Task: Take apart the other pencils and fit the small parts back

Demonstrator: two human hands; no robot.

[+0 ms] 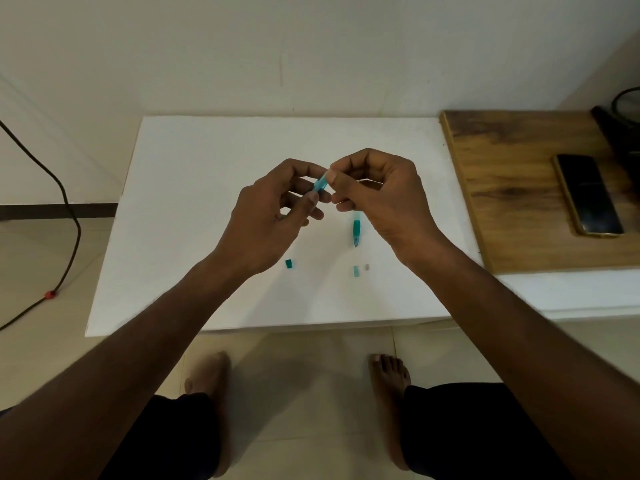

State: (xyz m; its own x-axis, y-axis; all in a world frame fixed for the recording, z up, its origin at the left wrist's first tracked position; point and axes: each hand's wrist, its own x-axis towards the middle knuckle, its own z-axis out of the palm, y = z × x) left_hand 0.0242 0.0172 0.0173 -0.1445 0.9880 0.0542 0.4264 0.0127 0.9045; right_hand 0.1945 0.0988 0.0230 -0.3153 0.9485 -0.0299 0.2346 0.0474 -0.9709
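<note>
Tube [320,184], a short translucent teal pen piece, is held above the white board [194,202], between both hands. Left hand [273,216] pinches its lower end with thumb and fingers curled round it; right hand [377,192] pinches the upper end between thumb and forefinger. Below the right hand a teal pen tip [356,230] lies on the board, pointing toward the person. Nearer the front edge lie a dark teal cap [289,264], a pale teal bit [355,271] and a grey bit [367,267] just beside it. A phone [587,195] rests on the wooden top [502,209] to the right
</note>
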